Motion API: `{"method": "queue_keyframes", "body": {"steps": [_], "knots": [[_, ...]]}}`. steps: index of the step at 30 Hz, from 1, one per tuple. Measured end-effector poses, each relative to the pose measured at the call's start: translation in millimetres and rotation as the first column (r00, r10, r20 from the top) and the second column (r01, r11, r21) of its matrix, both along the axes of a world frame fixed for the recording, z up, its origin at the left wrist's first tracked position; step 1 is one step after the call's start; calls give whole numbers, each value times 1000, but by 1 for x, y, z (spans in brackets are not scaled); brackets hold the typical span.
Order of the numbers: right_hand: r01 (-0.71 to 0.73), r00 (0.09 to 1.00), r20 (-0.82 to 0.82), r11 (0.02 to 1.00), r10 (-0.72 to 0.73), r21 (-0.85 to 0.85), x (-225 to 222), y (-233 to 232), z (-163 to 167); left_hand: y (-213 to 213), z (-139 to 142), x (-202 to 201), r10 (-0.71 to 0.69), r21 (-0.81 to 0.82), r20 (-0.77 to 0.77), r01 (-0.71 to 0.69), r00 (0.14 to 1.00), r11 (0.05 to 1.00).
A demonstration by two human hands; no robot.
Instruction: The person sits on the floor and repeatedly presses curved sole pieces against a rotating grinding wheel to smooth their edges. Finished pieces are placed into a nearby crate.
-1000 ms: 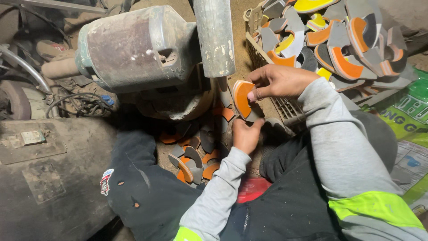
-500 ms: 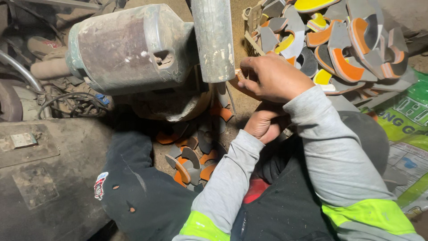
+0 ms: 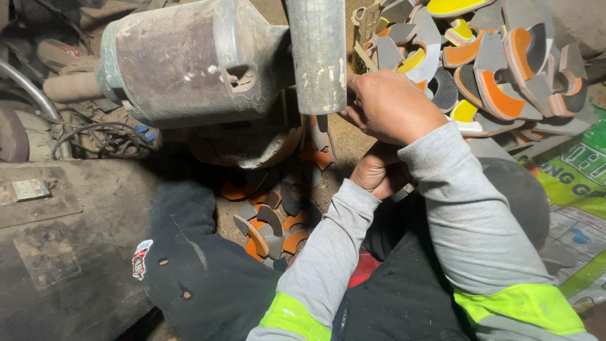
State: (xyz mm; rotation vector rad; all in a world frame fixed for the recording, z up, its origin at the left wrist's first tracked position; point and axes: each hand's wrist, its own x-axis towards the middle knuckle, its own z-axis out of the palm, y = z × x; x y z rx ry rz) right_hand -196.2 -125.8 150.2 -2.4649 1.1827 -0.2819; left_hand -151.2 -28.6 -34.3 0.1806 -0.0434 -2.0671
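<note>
A seated person works with both hands beside a dusty motor [image 3: 189, 63] and a grey post [image 3: 317, 57].

The right hand [image 3: 391, 104] is curled up against the post, fingers folded in; what it pinches, if anything, is hidden. The left hand [image 3: 377, 172] sits just below it, closed, its hold impossible to tell. Grey-and-orange cut pieces [image 3: 278, 221] lie on the floor below the motor. A heap [image 3: 499, 69] of similar pieces fills a crate behind the hands.

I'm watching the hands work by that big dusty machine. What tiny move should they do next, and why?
Probably ease the right hand back from the grey post. It is pressed against the post, whatever it holds is hidden, and cut pieces already lie below the left hand.
</note>
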Motion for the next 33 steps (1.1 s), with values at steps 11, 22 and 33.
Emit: {"method": "queue_keyframes", "body": {"steps": [11, 22, 33], "knots": [[90, 951, 283, 987, -125, 136, -6, -2, -24, 15, 35, 33, 10, -62, 130, -2, 991, 998], [320, 764, 507, 917, -399, 240, 12, 4, -68, 23, 36, 75, 38, -53, 343, -21, 939, 998], [416, 542, 656, 846, -525, 334, 31, -11, -87, 6, 58, 96, 96, -104, 386, -61, 918, 993]]}}
